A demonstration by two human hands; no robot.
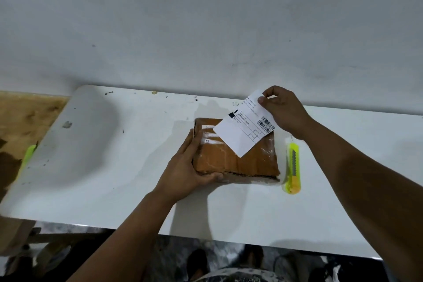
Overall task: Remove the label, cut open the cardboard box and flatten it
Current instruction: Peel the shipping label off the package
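Note:
A small brown cardboard box, wrapped in clear tape, lies flat on the white table. My left hand grips its left side, thumb along the near edge. My right hand pinches the far corner of the white shipping label and holds it lifted above the box's far right part. The label shows print and a barcode; its lower corner hangs over the box top. A yellow-green utility knife lies on the table just right of the box.
A white wall rises right behind the table. A wooden surface adjoins the table's left end, with a yellow-green object at that edge. The floor shows below the near table edge.

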